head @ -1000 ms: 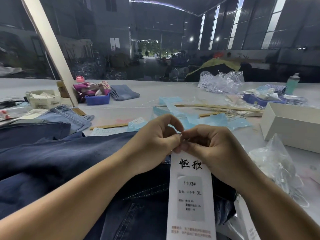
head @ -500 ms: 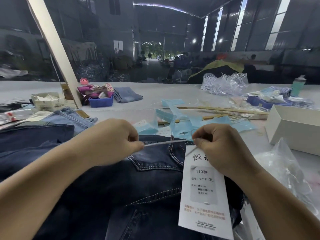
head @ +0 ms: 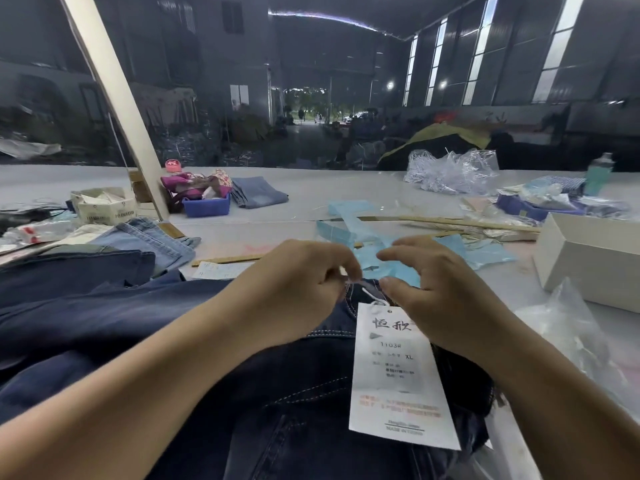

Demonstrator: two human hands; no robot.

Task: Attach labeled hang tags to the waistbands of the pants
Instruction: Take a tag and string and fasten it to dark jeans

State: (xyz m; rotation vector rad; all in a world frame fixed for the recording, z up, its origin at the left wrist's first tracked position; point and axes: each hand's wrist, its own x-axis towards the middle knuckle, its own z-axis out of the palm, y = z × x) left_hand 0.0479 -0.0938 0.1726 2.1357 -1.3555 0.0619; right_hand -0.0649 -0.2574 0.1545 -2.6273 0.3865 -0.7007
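Nearest me, the dark pants point(head: 294, 410) lie spread under my forearms, with the white hang tag point(head: 398, 375) resting flat on them just below my right hand point(head: 436, 299). My left hand point(head: 298, 289) has its fingers curled, pinching the tag's thin white string point(head: 353, 280) at the waistband. My right hand's fingers are loosely spread, thumb beside the string, holding nothing. Just beyond my fingers lie pale blue plastic bags point(head: 398, 251) on the surface point(head: 346, 199); farther left, a blue tray point(head: 207, 206).
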